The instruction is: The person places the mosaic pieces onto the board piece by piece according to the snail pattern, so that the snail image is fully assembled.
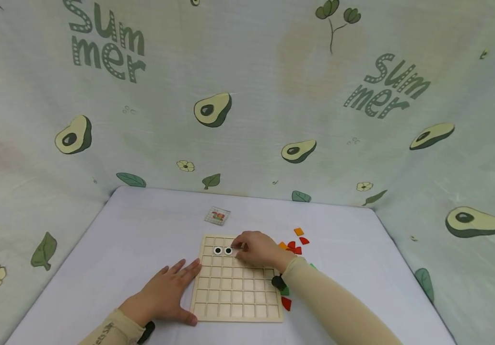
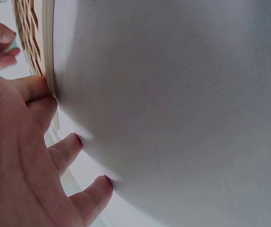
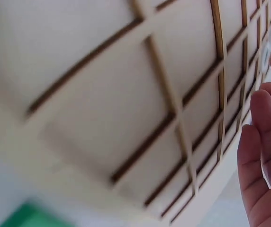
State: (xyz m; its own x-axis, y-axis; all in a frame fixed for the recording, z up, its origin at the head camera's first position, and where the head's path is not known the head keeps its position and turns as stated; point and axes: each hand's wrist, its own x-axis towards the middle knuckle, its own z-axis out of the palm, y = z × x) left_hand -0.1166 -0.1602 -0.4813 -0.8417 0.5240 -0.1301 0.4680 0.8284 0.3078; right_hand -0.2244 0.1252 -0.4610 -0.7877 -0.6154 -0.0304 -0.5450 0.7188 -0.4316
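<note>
A wooden grid board (image 1: 237, 320) lies flat on the table. In its upper rows sit two white square tiles with black dots, a left tile (image 1: 218, 250) and a right tile (image 1: 228, 250), side by side. My right hand (image 1: 256, 249) is over the board, its fingertips just right of the right tile; nothing shows gripped between them. In the right wrist view, the fingers (image 3: 263, 113) bend loosely above the grid near a white tile (image 3: 266, 54). My left hand (image 1: 165, 290) has its fingers spread, and it touches the board's left edge with fingertips and thumb.
Red pieces (image 1: 291, 245), an orange square (image 1: 299, 231) and a green piece (image 1: 285, 291) lie right of the board. Black pieces (image 1: 278, 282) rest at its right edge. A small picture card (image 1: 218, 216) lies behind it. Printed cloth (image 1: 247, 143) hangs around the table.
</note>
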